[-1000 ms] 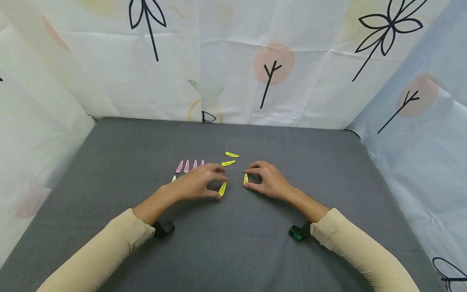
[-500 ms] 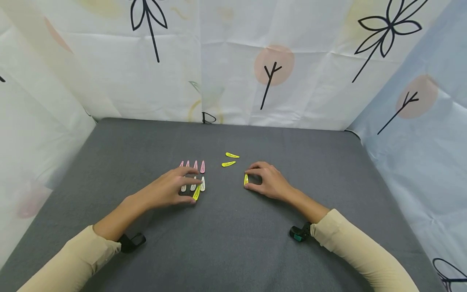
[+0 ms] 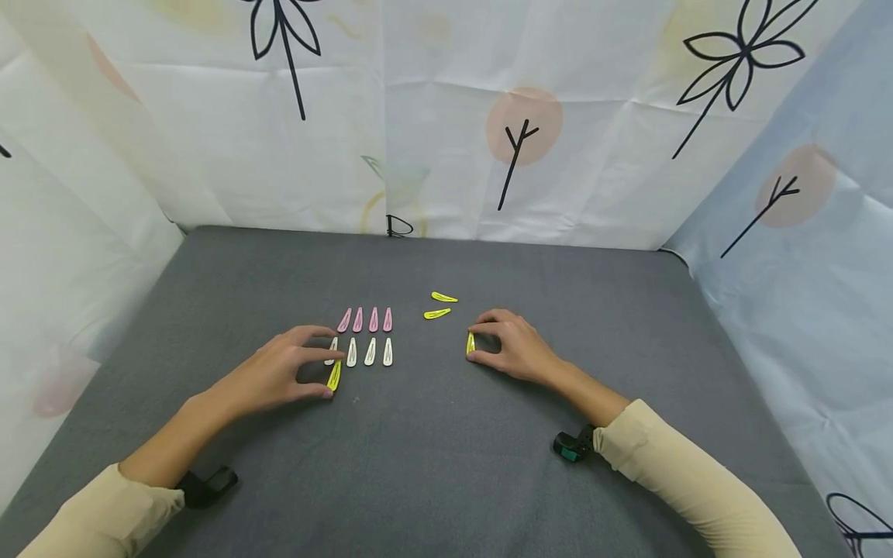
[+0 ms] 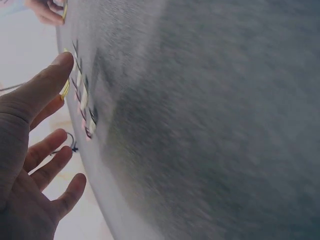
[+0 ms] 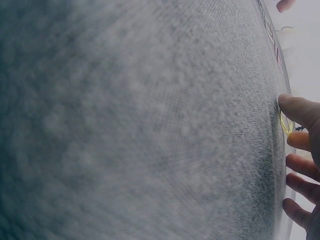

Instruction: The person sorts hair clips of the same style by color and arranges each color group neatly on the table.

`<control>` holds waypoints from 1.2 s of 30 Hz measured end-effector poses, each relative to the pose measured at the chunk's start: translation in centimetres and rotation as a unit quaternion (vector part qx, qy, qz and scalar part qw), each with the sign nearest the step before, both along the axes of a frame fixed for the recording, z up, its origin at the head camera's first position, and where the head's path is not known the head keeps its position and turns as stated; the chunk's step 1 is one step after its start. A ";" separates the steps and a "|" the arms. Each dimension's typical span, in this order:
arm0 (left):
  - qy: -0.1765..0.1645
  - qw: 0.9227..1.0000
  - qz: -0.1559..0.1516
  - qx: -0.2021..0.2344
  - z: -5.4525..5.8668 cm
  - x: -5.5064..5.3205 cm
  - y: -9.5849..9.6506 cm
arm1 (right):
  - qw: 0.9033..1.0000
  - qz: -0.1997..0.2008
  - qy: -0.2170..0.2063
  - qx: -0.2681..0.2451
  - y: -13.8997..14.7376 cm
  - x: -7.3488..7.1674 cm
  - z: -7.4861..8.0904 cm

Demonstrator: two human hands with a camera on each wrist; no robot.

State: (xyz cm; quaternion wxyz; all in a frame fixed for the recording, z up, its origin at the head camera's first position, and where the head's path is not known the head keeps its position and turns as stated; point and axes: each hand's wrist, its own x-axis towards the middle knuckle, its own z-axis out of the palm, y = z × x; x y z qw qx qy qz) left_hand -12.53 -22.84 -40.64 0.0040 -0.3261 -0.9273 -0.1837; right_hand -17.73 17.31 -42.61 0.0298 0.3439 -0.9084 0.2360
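My left hand point(image 3: 279, 366) pinches a yellow snap hair clip point(image 3: 335, 376) lengthwise between thumb and index finger, just in front of the leftmost white hair clip point(image 3: 332, 350). In the left wrist view the thumb and index finger of that hand point(image 4: 40, 95) stand at the clip's two ends, other fingers spread. On the right side my right hand point(image 3: 512, 345) pinches another yellow hair clip point(image 3: 470, 342) by its ends, close to the cloth. Two more yellow clips lie behind, a nearer one point(image 3: 437, 314) and a farther one point(image 3: 443, 297).
A row of several pink hair clips point(image 3: 373, 319) lies behind a row of several white hair clips point(image 3: 370, 352) on the grey cloth-covered table point(image 3: 446, 465). Patterned fabric point(image 3: 446, 116) hangs along the back and sides.
My left hand has carried its yellow hair clip leftward across the front of the white row, uncovering the pink and white clips. My right hand stays in place with its clip.
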 end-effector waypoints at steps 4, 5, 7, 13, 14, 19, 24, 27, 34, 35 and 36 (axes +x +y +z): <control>0.012 1.000 -0.001 0.007 -0.4 0.3 -1.0 | 1.000 0.000 0.003 -0.001 0.0 0.0 0.0; 0.015 1.000 -0.001 0.008 -0.5 0.4 -1.2 | 1.000 0.000 0.003 -0.001 0.0 0.0 0.0; 0.021 1.000 -0.001 0.010 -0.7 0.5 -1.5 | 1.000 -0.001 0.002 -0.001 0.1 0.0 0.0; 0.014 1.000 0.009 0.005 -1.0 0.8 -1.9 | 1.000 -0.003 -0.002 0.001 0.0 0.0 0.1; 0.011 1.000 0.011 0.005 -1.0 0.8 -1.9 | 1.000 -0.003 0.000 0.001 0.1 0.0 0.0; -0.002 1.000 0.017 0.003 -1.1 1.0 -1.9 | 1.000 -0.002 0.000 -0.001 0.0 0.0 0.0; -0.006 1.000 0.015 0.004 -1.2 1.2 -1.9 | 1.000 -0.003 -0.005 -0.001 0.0 0.0 0.1; -0.007 1.000 0.016 0.007 -1.2 1.2 -2.0 | 1.000 -0.003 -0.006 -0.001 0.0 0.0 0.1; -0.013 0.999 0.027 0.022 -1.2 1.3 -2.1 | 1.000 -0.002 -0.006 -0.001 -0.1 0.0 0.0; -0.013 0.999 0.028 0.021 -1.2 1.3 -2.1 | 1.000 -0.002 -0.008 0.000 -0.1 -0.1 0.1; -0.013 0.999 0.029 0.020 -1.2 1.4 -2.1 | 1.000 -0.002 -0.008 0.001 -0.1 -0.1 0.1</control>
